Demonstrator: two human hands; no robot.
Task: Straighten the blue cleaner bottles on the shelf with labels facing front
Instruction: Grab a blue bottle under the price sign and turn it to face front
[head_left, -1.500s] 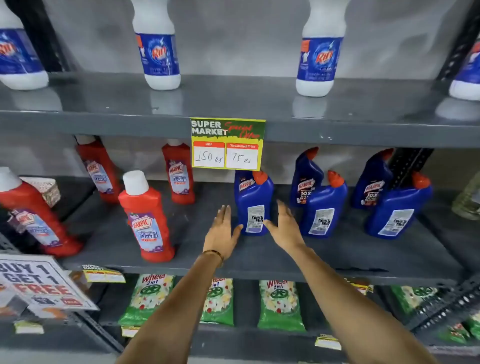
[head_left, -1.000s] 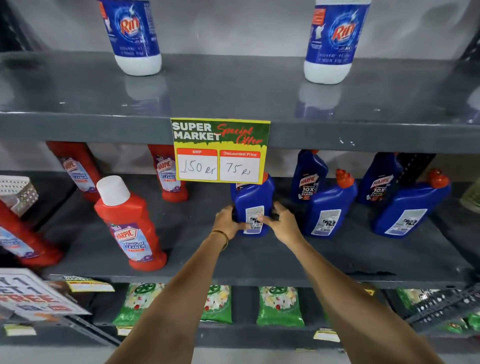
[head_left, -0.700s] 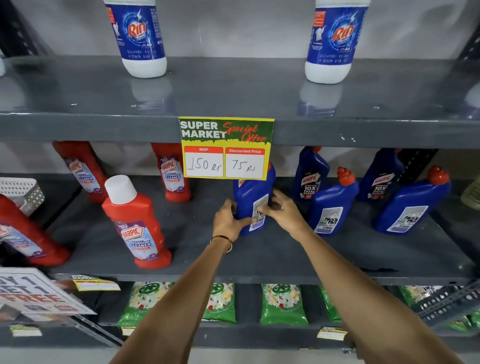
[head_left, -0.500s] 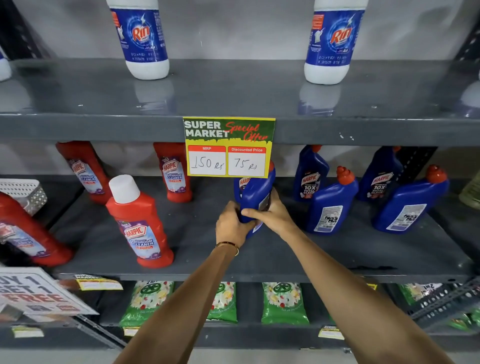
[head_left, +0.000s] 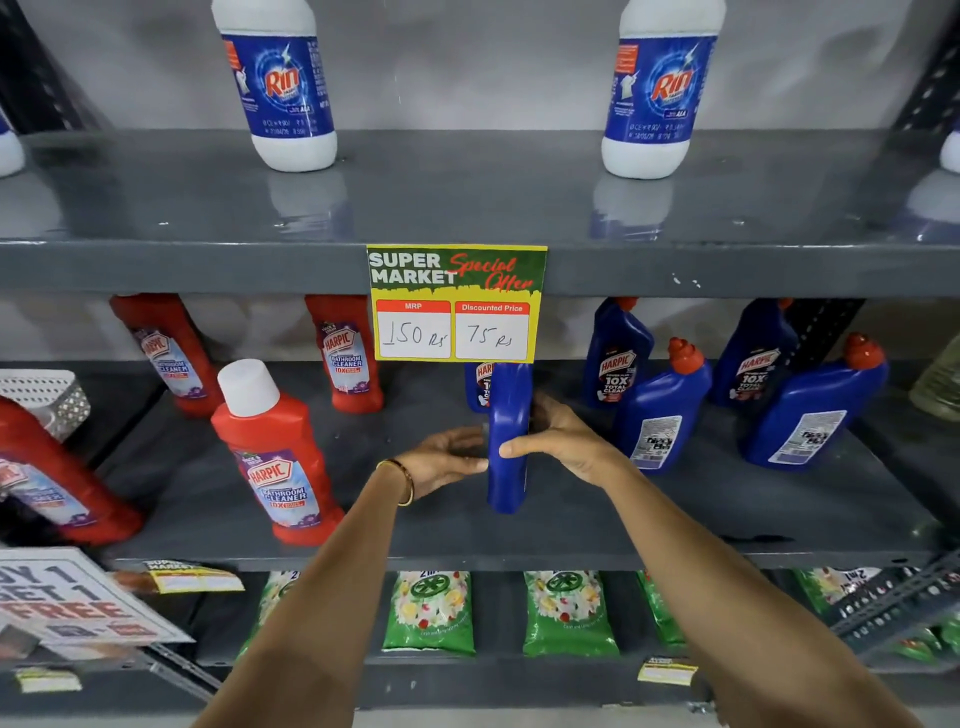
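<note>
Both my hands hold one blue cleaner bottle (head_left: 510, 415) upright on the middle shelf (head_left: 675, 519). It is turned edge-on, so its narrow plain side faces me. My left hand (head_left: 441, 460) cups its left side. My right hand (head_left: 566, 441) wraps it from the right, thumb across the front. A strip of Harpic label (head_left: 482, 382) shows just left of it, under the price card. Two blue bottles at the back (head_left: 615, 358) (head_left: 753, 364) show front labels. Two nearer ones (head_left: 662, 410) (head_left: 810, 410) stand angled with barcode labels toward me.
A yellow-green price card (head_left: 457, 304) hangs from the upper shelf edge and hides the held bottle's top. Several red Harpic bottles (head_left: 280, 452) stand to the left, beside a white mesh basket (head_left: 44, 400). White Rin bottles (head_left: 280, 83) stand above and green pouches (head_left: 431, 613) lie below.
My hands reached the blue bottle, closed on it and turned it. Its barcode label faced me before; now only its narrow side does. The camera moved closer.
</note>
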